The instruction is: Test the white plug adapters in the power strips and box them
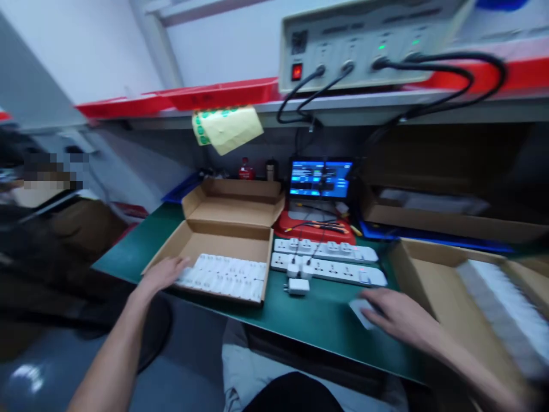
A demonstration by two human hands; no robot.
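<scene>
My left hand lies with fingers stretched out on the near-left corner of an open cardboard box, touching the rows of white adapters inside. My right hand rests on the green table with its fingers curled over a small white adapter. Two white power strips lie between the hands, with adapters plugged in and one loose white adapter in front of them.
A second cardboard box with white parts stands at the right. Behind the strips are a red tray, a small lit screen and a beige tester with black cables on the shelf. A person sits at the left.
</scene>
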